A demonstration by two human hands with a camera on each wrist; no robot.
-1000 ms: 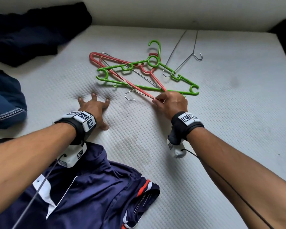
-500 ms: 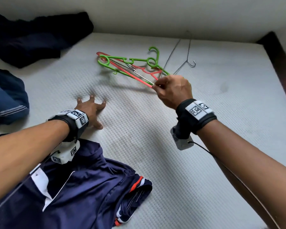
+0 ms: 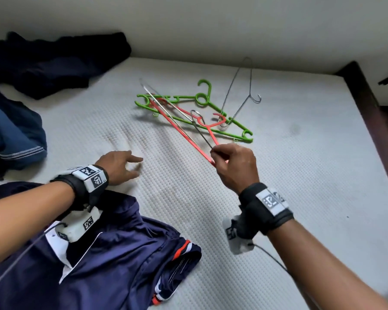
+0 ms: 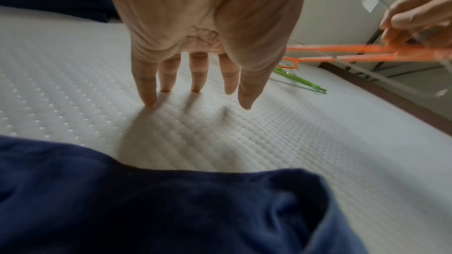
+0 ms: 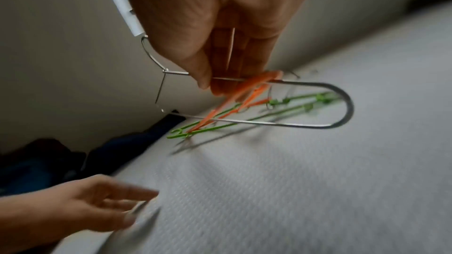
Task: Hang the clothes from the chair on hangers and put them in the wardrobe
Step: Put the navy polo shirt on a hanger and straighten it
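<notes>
My right hand [image 3: 213, 153] pinches the corner of a red plastic hanger [image 3: 184, 133] together with a thin wire hanger [image 3: 166, 104], both lifted off the white mattress [image 3: 300, 186]. The right wrist view shows thumb and fingers [image 5: 205, 82] closed on the wire hanger [image 5: 342, 103] and the red hanger [image 5: 247, 92]. A green hanger [image 3: 202, 99] lies tangled under them. My left hand [image 3: 132, 164] hovers empty, its straight fingers [image 4: 146, 92] touching the mattress. A navy shirt [image 3: 112, 260] lies crumpled below my left wrist.
A second wire hanger [image 3: 240, 90] lies beyond the green one. Dark clothes [image 3: 54, 59] are piled at the far left by the wall, with a blue garment [image 3: 14, 135] nearer. A dark wooden bed frame [image 3: 367, 104] borders the mattress on the right.
My right hand pulled the red and wire hangers closer to me, and the green hanger slid off and stayed on the mattress. My left hand rose from flat onto its fingertips.
</notes>
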